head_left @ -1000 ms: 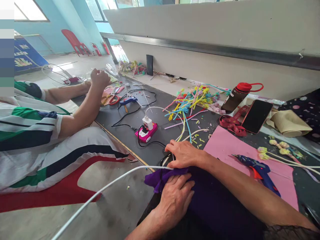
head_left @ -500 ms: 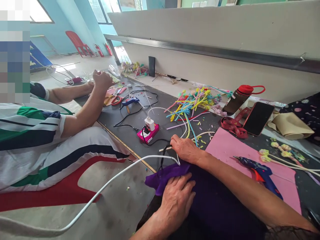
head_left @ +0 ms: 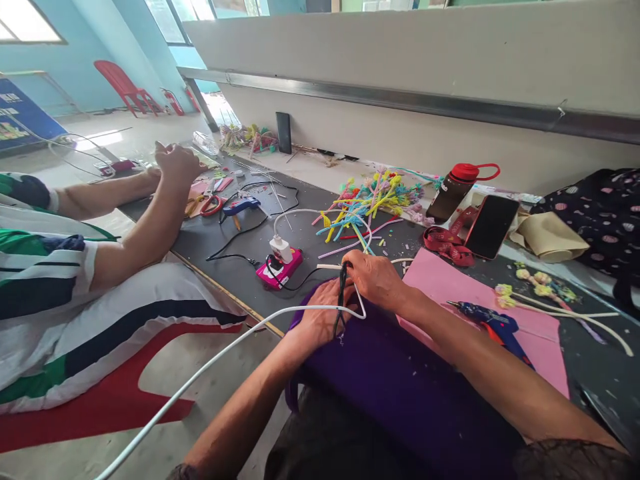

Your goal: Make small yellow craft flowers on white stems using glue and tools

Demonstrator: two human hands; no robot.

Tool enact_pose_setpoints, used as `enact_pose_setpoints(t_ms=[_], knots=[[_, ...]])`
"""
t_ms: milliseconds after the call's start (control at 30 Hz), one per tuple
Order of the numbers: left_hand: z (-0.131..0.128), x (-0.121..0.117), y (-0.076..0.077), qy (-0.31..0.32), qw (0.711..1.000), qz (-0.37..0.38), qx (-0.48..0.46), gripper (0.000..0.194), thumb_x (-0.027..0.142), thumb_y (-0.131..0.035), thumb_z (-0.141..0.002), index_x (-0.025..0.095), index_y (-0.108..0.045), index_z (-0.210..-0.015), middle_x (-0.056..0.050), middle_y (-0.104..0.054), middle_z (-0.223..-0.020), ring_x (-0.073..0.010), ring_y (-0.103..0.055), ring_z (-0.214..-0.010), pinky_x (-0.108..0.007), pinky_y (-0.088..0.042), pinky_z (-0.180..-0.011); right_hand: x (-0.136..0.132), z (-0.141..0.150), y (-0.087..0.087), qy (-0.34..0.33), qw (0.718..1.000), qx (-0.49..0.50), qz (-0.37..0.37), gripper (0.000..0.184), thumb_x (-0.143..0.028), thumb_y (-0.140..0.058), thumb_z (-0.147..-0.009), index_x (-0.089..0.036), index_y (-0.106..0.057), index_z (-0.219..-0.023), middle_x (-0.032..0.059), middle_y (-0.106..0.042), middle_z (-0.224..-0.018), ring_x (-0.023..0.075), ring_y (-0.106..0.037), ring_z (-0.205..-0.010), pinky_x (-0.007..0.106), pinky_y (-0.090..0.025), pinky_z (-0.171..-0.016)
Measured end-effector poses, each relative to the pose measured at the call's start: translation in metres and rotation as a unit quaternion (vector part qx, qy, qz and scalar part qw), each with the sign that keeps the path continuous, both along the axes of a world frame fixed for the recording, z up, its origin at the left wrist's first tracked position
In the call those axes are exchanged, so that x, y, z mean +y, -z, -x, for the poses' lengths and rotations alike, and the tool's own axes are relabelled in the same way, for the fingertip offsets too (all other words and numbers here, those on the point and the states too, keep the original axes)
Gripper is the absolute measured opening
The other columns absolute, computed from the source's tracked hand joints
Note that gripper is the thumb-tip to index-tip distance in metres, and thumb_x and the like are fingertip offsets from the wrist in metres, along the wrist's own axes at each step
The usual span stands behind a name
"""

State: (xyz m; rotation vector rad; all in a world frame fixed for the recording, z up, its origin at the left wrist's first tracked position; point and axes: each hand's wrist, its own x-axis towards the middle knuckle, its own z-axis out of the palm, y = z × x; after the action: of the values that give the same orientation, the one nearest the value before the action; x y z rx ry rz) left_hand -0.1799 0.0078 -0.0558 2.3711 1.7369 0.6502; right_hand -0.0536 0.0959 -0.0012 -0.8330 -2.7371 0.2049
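My right hand [head_left: 375, 277] is closed round a bundled black cord [head_left: 342, 293], whose loops hang below the fingers. A white cable [head_left: 280, 312] runs in from the lower left and bends just under that hand. My left hand [head_left: 320, 317] lies with its fingers extended on a purple cloth [head_left: 370, 360] spread over my lap, behind the hanging cord; its fingertips are partly hidden. Beyond both hands sits a pink power strip [head_left: 280, 268] with a white charger [head_left: 283, 249] plugged in.
Colourful pipe-cleaner stems [head_left: 370, 207] lie at mid-table. To the right are a pink sheet [head_left: 435, 280] with a blue glue gun [head_left: 493, 325], a phone [head_left: 493, 227] and a dark bottle [head_left: 453, 193]. A co-worker's arm [head_left: 145, 233] reaches over the table at left.
My right hand has lifted the black cord bundle off the cloth. My left hand has moved forward onto the cloth's far part, which now lies flatter. The view has shifted right.
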Motion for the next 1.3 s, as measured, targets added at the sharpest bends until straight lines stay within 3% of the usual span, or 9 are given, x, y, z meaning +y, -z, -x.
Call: enact_pose_setpoints(t_ms=[167, 333, 433, 600, 833, 967, 1067, 1200, 1300], knots=[[0.029, 0.018, -0.014, 0.009, 1.0, 0.018, 0.016, 0.027, 0.013, -0.048, -0.083, 0.018, -0.059, -0.106, -0.008, -0.063, -0.112, -0.0213, -0.055, -0.109, -0.037, -0.042, -0.097, -0.003, -0.005, 0.006, -0.008, 1.0, 0.015, -0.002, 0.015, -0.024, -0.037, -0.095, -0.018, -0.049, -0.102, 0.0033, -0.064, -0.092, 0.016, -0.063, -0.083, 0.024, -0.039, -0.065], [0.054, -0.008, -0.013, -0.002, 0.998, 0.035, 0.054, 0.028, 0.022, -0.046, -0.086, 0.02, -0.061, -0.11, -0.007, -0.061, -0.119, -0.0204, -0.048, -0.119, -0.038, -0.036, -0.104, -0.017, -0.003, 0.014, -0.076, 0.997, -0.021, -0.018, 0.016, -0.025, -0.037, -0.095, -0.016, -0.05, -0.1, 0.0044, -0.062, -0.09, 0.0168, -0.062, -0.083, 0.025, -0.04, -0.066], [0.062, -0.021, -0.004, -0.069, 0.996, 0.016, 0.052, 0.03, 0.028, -0.047, -0.085, 0.02, -0.061, -0.111, -0.008, -0.06, -0.121, -0.0207, -0.052, -0.115, -0.038, -0.04, -0.1, -0.029, 0.0, 0.024, -0.105, 0.992, -0.061, -0.02, 0.013, -0.02, -0.039, -0.094, -0.016, -0.051, -0.099, 0.0048, -0.061, -0.089, 0.0169, -0.061, -0.083, 0.025, -0.041, -0.067], [0.06, -0.011, -0.004, -0.141, 0.988, -0.018, 0.065, 0.027, 0.032, -0.043, -0.088, 0.023, -0.068, -0.095, -0.004, -0.064, -0.109, -0.0183, -0.057, -0.105, -0.033, -0.042, -0.095, -0.038, 0.004, 0.038, -0.075, 0.993, -0.083, -0.021, 0.024, -0.031, -0.047, -0.09, -0.016, -0.046, -0.109, 0.0062, -0.059, -0.096, 0.0186, -0.06, -0.087, 0.027, -0.044, -0.071], [0.038, 0.0, -0.014, -0.165, 0.982, 0.012, 0.087, 0.022, 0.03, -0.046, -0.087, 0.022, -0.065, -0.096, -0.004, -0.066, -0.103, -0.0208, -0.059, -0.097, -0.032, -0.047, -0.082, -0.035, 0.009, 0.04, -0.036, 0.989, -0.13, -0.054, 0.017, -0.015, -0.035, -0.092, -0.017, -0.051, -0.099, 0.0081, -0.058, -0.094, 0.0205, -0.06, -0.079, 0.029, -0.046, -0.063], [0.041, -0.029, -0.008, -0.165, 0.983, 0.007, 0.085, 0.037, 0.029, -0.052, -0.083, 0.018, -0.053, -0.119, -0.01, -0.055, -0.124, -0.0244, -0.052, -0.112, -0.038, -0.043, -0.093, -0.025, 0.009, 0.04, -0.01, 0.988, -0.14, -0.065, 0.017, -0.012, -0.035, -0.091, -0.015, -0.051, -0.098, 0.01, -0.057, -0.095, 0.022, -0.06, -0.081, 0.031, -0.048, -0.063], [0.045, -0.065, -0.001, -0.211, 0.974, -0.037, 0.079, 0.044, 0.03, -0.051, -0.084, 0.017, -0.047, -0.126, -0.013, -0.05, -0.13, -0.0257, -0.047, -0.119, -0.041, -0.04, -0.098, -0.018, 0.009, 0.04, -0.002, 0.987, -0.146, -0.068, 0.017, -0.012, -0.035, -0.091, -0.016, -0.05, -0.099, 0.0092, -0.056, -0.096, 0.0214, -0.06, -0.081, 0.031, -0.048, -0.064], [0.046, -0.105, 0.008, -0.256, 0.959, -0.066, 0.099, 0.041, 0.031, -0.053, -0.082, 0.02, -0.05, -0.122, -0.01, -0.06, -0.114, -0.0275, -0.053, -0.109, -0.043, -0.044, -0.093, -0.009, 0.01, 0.04, 0.01, 0.985, -0.161, -0.067, 0.017, -0.012, -0.035, -0.091, -0.016, -0.05, -0.099, 0.0101, -0.056, -0.097, 0.0215, -0.06, -0.083, 0.031, -0.049, -0.065], [0.049, -0.113, 0.014, -0.291, 0.951, -0.073, 0.08, 0.031, 0.029, -0.05, -0.085, 0.021, -0.055, -0.115, -0.007, -0.065, -0.103, -0.0246, -0.058, -0.098, -0.037, -0.048, -0.084, -0.003, 0.012, 0.04, 0.023, 0.983, -0.168, -0.066, 0.017, -0.011, -0.036, -0.091, -0.015, -0.05, -0.1, 0.0107, -0.056, -0.098, 0.0216, -0.06, -0.083, 0.031, -0.049, -0.067]])
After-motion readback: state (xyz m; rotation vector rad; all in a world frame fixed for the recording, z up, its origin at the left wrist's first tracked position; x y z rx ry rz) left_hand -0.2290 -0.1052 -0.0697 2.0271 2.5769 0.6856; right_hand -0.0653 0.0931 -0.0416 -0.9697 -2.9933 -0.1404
